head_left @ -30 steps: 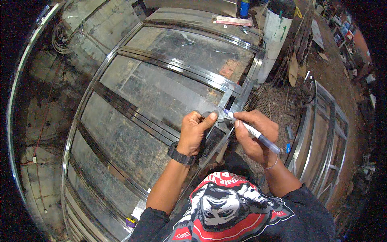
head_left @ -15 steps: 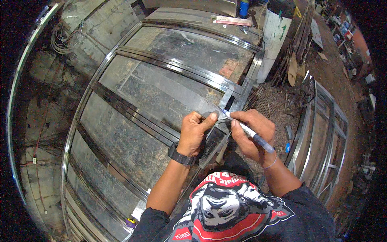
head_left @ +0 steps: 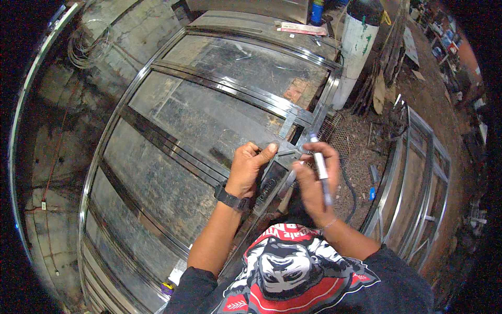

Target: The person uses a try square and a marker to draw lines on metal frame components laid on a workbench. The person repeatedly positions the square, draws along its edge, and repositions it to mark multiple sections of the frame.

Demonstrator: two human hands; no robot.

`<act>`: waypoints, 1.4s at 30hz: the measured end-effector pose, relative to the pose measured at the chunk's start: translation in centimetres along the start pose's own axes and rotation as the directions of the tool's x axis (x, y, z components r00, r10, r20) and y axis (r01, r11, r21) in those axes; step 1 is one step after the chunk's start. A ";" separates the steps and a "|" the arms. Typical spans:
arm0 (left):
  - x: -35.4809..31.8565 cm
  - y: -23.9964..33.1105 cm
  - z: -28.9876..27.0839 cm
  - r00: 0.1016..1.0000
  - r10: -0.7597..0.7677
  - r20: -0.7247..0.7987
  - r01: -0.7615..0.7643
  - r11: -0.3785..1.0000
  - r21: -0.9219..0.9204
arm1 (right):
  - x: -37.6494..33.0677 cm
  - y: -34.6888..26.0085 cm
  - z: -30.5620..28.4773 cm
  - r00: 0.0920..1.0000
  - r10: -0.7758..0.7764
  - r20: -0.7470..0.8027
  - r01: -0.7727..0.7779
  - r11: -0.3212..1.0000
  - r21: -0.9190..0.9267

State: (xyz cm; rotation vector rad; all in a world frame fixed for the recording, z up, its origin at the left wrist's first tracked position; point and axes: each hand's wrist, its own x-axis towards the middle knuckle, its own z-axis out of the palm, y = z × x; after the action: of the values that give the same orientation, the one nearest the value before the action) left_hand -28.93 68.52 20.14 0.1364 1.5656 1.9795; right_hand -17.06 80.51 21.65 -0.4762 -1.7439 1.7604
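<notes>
My left hand (head_left: 247, 170), wearing a black watch, is closed with its thumb pressed on the near end of a flat grey metal strip (head_left: 243, 124). The strip slants up and left across the panel; its far end is hard to make out. In my right hand (head_left: 318, 183), partly smeared by motion, is a white marker (head_left: 320, 163) with blue ends. It points up and away from me, its tip apart from the strip. Both hands are over the right edge of a large metal frame (head_left: 314, 112), near the corner where its bars meet.
Dark worn boards (head_left: 172, 138) lie beneath the frame's bars. A white cylinder (head_left: 358, 52) stands beyond its far right corner. Another metal frame (head_left: 413, 172) lies at the right. Coiled wire (head_left: 90, 52) is at the far left, and a purple-and-yellow tape measure (head_left: 168, 288) sits near my left elbow.
My right hand has drawn the marker away from the strip's end and turned it more upright. My left hand stays nearly in place, its thumb slightly shifted.
</notes>
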 end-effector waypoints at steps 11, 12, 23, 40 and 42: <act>-0.1 -0.8 -3.0 0.984 -0.128 0.120 0.121 0.990 0.066 | 1.2 2.4 1.0 0.982 0.114 -0.151 -0.080 0.973 0.215; -0.6 -0.6 -2.7 0.989 -0.065 0.133 0.051 0.993 0.104 | 1.5 1.8 0.2 0.982 0.102 -0.157 -0.065 0.971 0.230; -3.8 -5.4 -3.4 0.738 0.674 0.029 -0.285 0.271 0.919 | 7.4 -2.8 -8.9 0.940 -0.163 -0.300 0.263 0.907 0.328; -5.9 3.9 -6.5 0.912 0.359 -0.196 -0.186 0.790 0.584 | 2.1 -3.7 -8.2 0.894 -0.174 -0.412 0.315 0.899 0.305; -6.0 4.2 -6.9 0.917 0.357 -0.180 -0.197 0.794 0.574 | 1.0 -3.6 -7.5 0.886 -0.165 -0.432 0.331 0.879 0.343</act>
State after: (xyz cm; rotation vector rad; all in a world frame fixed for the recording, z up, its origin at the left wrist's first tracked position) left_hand -28.64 59.11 23.59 0.3489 2.4012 1.7502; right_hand -12.40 86.67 24.82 -0.3638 -1.0653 1.6419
